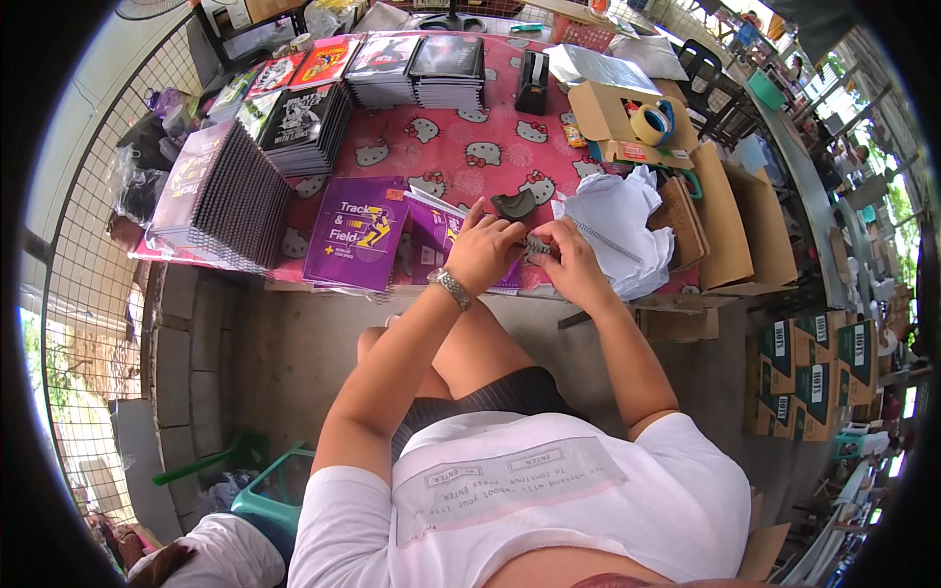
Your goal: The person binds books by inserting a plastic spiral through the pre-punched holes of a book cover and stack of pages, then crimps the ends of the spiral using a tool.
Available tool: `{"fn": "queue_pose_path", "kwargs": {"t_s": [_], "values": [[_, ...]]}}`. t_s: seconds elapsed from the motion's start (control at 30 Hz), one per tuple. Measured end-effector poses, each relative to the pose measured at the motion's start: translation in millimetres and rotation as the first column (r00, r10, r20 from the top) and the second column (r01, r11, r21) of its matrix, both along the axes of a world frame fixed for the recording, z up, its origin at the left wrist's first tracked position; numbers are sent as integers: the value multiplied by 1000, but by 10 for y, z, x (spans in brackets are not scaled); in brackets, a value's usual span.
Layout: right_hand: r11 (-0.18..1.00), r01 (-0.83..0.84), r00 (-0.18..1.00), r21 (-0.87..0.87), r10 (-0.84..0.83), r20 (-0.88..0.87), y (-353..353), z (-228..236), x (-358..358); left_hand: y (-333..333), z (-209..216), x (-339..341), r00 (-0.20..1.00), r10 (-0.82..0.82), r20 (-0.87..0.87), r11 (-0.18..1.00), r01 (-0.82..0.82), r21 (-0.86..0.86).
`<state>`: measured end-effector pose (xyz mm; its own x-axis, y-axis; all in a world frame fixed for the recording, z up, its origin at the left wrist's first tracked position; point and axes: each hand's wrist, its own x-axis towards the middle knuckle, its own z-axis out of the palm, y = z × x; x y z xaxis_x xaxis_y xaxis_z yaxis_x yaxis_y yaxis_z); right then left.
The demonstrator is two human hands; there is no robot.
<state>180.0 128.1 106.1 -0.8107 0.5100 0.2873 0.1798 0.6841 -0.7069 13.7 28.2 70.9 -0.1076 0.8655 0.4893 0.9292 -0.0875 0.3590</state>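
Both hands meet over the near edge of the table. My left hand, a metal watch on its wrist, has its fingertips closed at the left end of a small grey binding coil. The coil's other end is pinched by my right hand. Under my left hand lie purple notebooks, partly covered by it. Another purple notebook lies flat to their left. Just beyond my fingers sits a dark curved piece. Crumpled white paper with a long coil on it lies beside my right hand.
Stacks of spiral notebooks line the table's left and far side. A black tape dispenser stands at the back. An open cardboard box holds tape rolls on the right. Printed cartons are stacked on the floor. Another person is at lower left.
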Motion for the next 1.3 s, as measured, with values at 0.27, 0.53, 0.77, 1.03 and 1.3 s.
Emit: {"fn": "queue_pose_path", "kwargs": {"t_s": [0.27,0.53,0.77,1.03,1.3], "values": [[952,-23,1000,306,23,3,14,60,1,-6,6,-7,999,-18,37,1000,17,24],[850,-49,905,-524,260,338,1004,-402,-570,-26,-120,-123,995,-89,34,996,89,22],[963,-21,949,268,-65,309,1205,-1144,-813,-116,-7,-108,993,119,20,988,-116,-106],[44,-652,745,-757,223,-629,489,-308,-81,-225,-180,-197,996,10,90,992,2,-127],[330,-558,819,-762,367,-441,395,-126,149,-217,-60,-98,994,-66,87,987,78,-138]]}}
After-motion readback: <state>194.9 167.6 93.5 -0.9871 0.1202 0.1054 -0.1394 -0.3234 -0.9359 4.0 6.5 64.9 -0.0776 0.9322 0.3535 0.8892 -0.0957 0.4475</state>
